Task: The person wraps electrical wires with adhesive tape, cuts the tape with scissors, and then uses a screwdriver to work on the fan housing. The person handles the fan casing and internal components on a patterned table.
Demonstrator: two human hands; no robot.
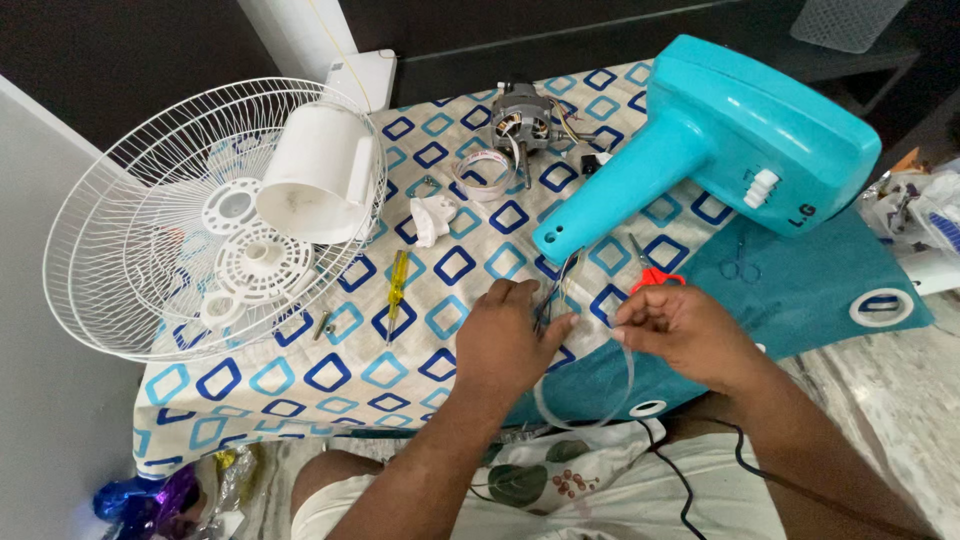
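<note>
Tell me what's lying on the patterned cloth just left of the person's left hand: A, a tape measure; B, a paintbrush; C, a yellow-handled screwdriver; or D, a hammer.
C: a yellow-handled screwdriver lies on the patterned cloth just left of the left hand, between it and the white fan guard.

I see the fan grille (pixel 120 250) far left on the table (pixel 300 375), a cup-shaped cover (pixel 320 175) in it. The screwdriver (pixel 396 290) lies left of my hands; motor (pixel 522 118) far, fan housing (pixel 730 140) right.
</note>
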